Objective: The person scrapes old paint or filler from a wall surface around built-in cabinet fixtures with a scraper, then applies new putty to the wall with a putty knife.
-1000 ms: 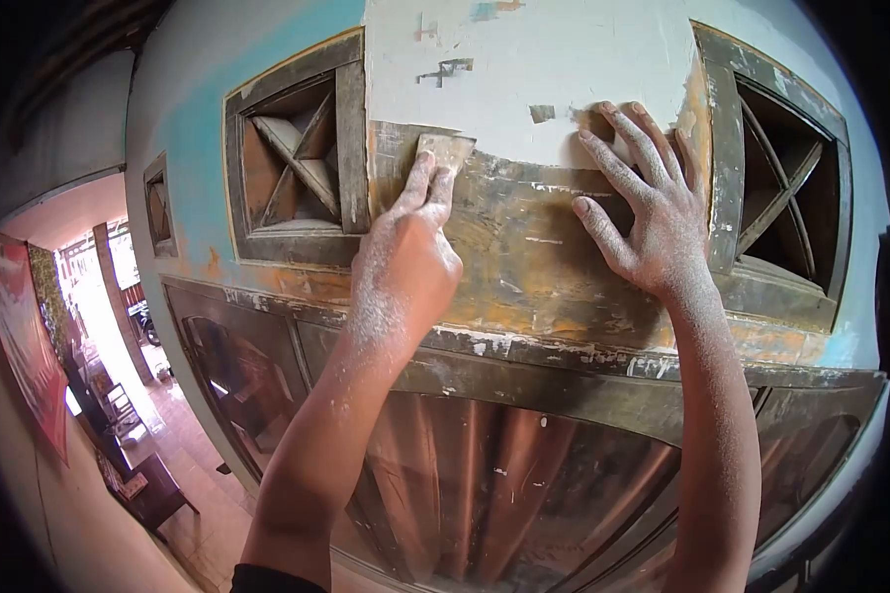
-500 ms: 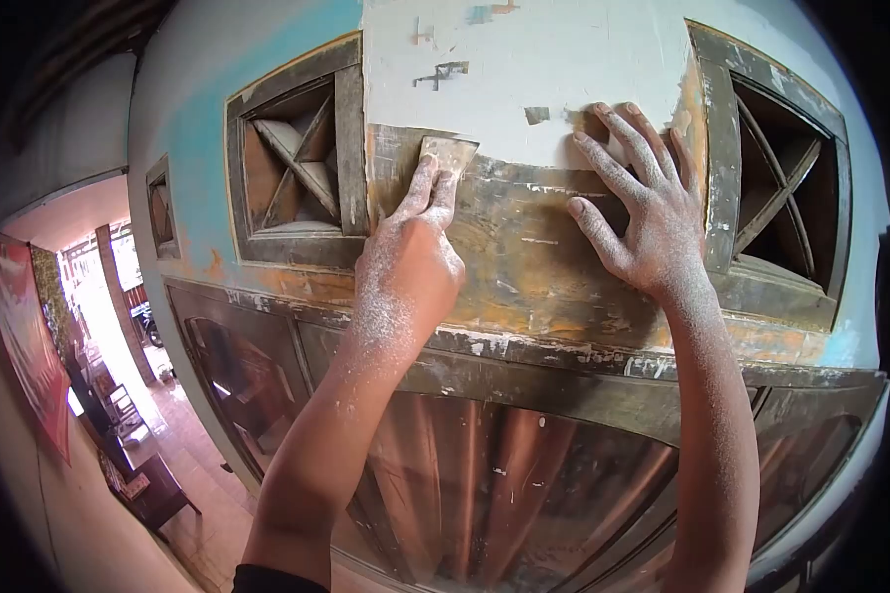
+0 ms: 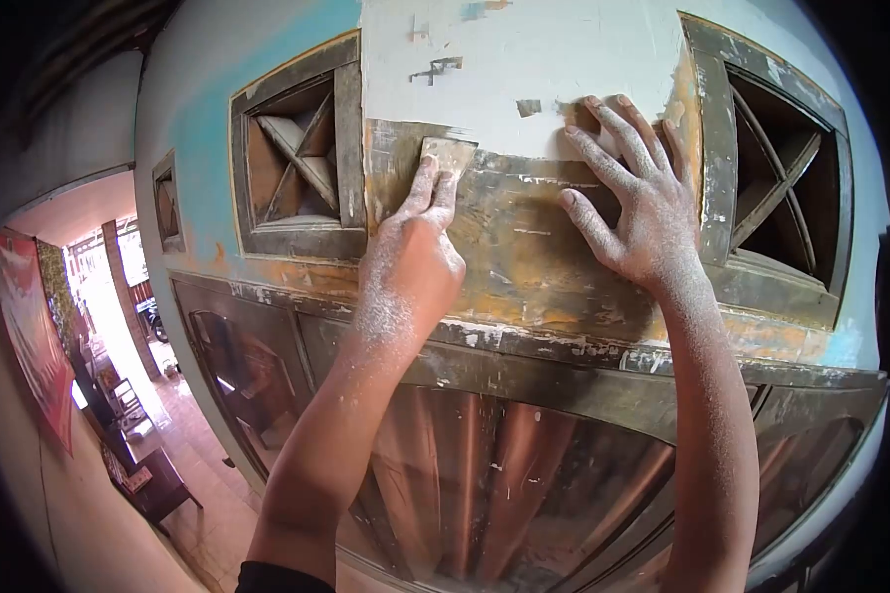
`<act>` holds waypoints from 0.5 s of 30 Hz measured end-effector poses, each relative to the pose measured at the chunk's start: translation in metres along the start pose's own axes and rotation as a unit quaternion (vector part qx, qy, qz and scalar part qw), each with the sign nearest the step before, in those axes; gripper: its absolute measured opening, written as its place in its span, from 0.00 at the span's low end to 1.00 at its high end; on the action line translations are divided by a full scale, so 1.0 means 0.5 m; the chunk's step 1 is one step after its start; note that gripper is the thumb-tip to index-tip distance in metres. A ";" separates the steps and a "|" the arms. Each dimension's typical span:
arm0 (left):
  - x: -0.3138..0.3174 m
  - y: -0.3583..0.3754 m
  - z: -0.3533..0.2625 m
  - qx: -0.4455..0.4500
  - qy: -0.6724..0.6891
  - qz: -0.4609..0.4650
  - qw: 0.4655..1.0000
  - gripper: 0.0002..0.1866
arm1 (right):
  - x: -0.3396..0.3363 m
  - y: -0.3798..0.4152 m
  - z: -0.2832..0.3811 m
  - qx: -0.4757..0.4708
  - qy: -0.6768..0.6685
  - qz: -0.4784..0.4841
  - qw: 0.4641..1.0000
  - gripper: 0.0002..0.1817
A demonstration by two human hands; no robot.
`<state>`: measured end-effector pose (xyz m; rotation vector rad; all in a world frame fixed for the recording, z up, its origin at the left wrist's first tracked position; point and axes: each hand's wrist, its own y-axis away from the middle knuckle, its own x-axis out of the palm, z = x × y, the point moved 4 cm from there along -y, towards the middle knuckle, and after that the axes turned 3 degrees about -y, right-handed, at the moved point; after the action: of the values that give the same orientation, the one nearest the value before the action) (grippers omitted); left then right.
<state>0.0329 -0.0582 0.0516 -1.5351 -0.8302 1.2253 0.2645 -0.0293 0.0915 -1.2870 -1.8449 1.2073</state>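
My left hand (image 3: 412, 252), dusted white, is closed around a scraper (image 3: 451, 154). Two of its fingers lie along the blade, whose edge points up against the panel just below the white paint. The scraper's handle is hidden in the hand. Spread wide, my right hand (image 3: 653, 222) rests on the panel near the right vent, its fingertips at the lower border of the paint. Between the hands is a bare brown wood panel (image 3: 514, 232) with orange patches and white flecks. Above it, white paint (image 3: 564, 49) has several small scraped spots.
Wooden vents with crossed slats flank the panel: a left vent (image 3: 350, 148) and a right vent (image 3: 717, 148). A paint-flecked ledge (image 3: 524, 341) runs below, above glazed panes (image 3: 504, 474). At lower left are a red banner (image 3: 35, 326), a dark table (image 3: 163, 484) and a bright doorway.
The view has shifted slightly, with the wall a little left and up on the right side. Against the paint edge, the scraper sits about the same or marginally lower. My right hand stays spread.
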 end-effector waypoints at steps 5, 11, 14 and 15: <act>-0.003 0.001 -0.001 0.000 0.015 -0.001 1.000 0.32 | -0.001 -0.001 0.000 -0.003 -0.002 0.003 1.000 0.31; 0.012 -0.011 0.007 -0.025 -0.028 0.021 0.999 0.36 | 0.002 -0.002 -0.003 -0.005 0.000 -0.001 1.000 0.31; 0.015 -0.003 0.001 -0.018 -0.011 0.020 1.000 0.36 | 0.000 0.000 0.000 -0.005 -0.006 -0.001 1.000 0.31; 0.011 -0.009 -0.002 -0.020 -0.017 0.025 0.999 0.36 | -0.002 -0.002 -0.001 -0.004 -0.009 0.002 1.000 0.31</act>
<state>0.0354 -0.0523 0.0541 -1.5782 -0.8483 1.2813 0.2650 -0.0303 0.0928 -1.2885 -1.8635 1.2172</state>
